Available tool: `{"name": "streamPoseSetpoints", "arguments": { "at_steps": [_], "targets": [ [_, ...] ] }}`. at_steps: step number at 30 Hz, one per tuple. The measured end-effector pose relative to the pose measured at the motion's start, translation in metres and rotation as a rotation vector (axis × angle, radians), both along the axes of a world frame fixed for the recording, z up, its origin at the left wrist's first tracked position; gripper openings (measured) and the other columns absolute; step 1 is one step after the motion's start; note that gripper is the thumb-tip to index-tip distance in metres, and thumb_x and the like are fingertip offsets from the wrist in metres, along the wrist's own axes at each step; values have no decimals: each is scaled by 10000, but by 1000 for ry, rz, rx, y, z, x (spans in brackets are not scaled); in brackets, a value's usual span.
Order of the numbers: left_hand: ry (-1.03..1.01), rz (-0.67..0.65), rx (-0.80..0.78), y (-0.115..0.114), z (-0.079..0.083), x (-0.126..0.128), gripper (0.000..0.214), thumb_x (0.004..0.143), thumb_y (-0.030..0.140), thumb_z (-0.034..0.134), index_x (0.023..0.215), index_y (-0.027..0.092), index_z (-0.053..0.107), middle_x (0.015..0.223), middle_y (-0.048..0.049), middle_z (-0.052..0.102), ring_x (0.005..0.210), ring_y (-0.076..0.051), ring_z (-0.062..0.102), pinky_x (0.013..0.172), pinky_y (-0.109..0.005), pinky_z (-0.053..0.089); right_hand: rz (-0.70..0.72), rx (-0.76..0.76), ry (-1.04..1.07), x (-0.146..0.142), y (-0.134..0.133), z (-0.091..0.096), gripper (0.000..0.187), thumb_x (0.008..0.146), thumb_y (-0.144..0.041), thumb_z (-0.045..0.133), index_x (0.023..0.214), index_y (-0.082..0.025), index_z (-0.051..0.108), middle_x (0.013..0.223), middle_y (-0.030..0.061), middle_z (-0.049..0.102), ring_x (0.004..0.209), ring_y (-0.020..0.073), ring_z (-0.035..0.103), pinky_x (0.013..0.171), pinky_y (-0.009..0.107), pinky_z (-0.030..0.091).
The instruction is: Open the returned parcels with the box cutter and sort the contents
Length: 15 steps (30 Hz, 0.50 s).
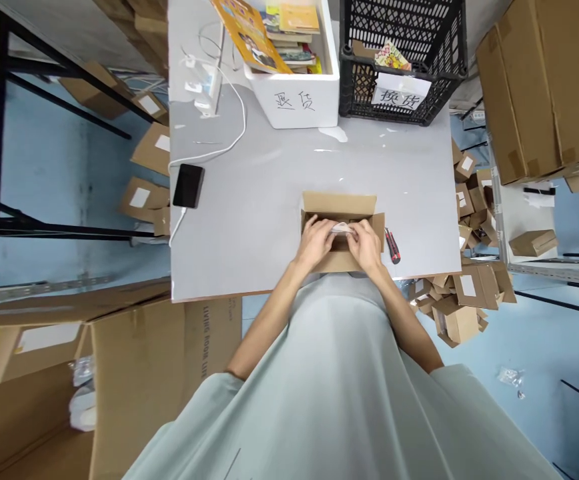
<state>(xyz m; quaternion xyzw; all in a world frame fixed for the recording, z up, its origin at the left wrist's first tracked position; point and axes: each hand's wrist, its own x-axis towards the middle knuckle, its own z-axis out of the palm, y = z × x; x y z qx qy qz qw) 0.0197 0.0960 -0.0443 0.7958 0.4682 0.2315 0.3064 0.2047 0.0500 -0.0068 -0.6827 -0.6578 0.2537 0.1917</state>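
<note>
An opened cardboard box [339,202] sits near the front edge of the table, its flaps spread outward. Over its opening, my left hand [316,240] and my right hand [365,244] grip a small whitish piece [341,228] between them, one at each end. It looks like paper or thin packaging, too small to make out exactly. Fingers of both hands are bent around its edges. What lies deeper in the box is mostly hidden by my hands. A red and black utility knife [392,246] lies on the table just right of the box.
A white bin [294,107] with books and a black plastic crate [403,113] stand at the table's back. A phone [188,186] lies on the left, with a white cable and power strip [211,90] behind. Cardboard boxes [469,287] are piled on the floor to the right.
</note>
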Motion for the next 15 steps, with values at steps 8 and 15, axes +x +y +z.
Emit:
{"name": "streamPoseSetpoints", "arguments": {
  "at_steps": [8,15],
  "targets": [
    [-655,512,-170,-38,85,-66,475,1008,653,722,1183,214,765,1063,-66,779,996,-258,757,871,-363,634,-105,245,164,-24,-19,80,841,1072,-555,648,1797,-339,279,1665,195,491,1590,440,462,1248,681,493],
    [-822,746,-340,-40,57,-153,457,927,610,812,1088,187,749,976,-59,777,860,-210,732,719,-282,591,122,-171,591,-106,-13,40,841,1078,-544,624,1798,-309,258,1380,118,764,1063,271,782,921,434,689]
  ]
}}
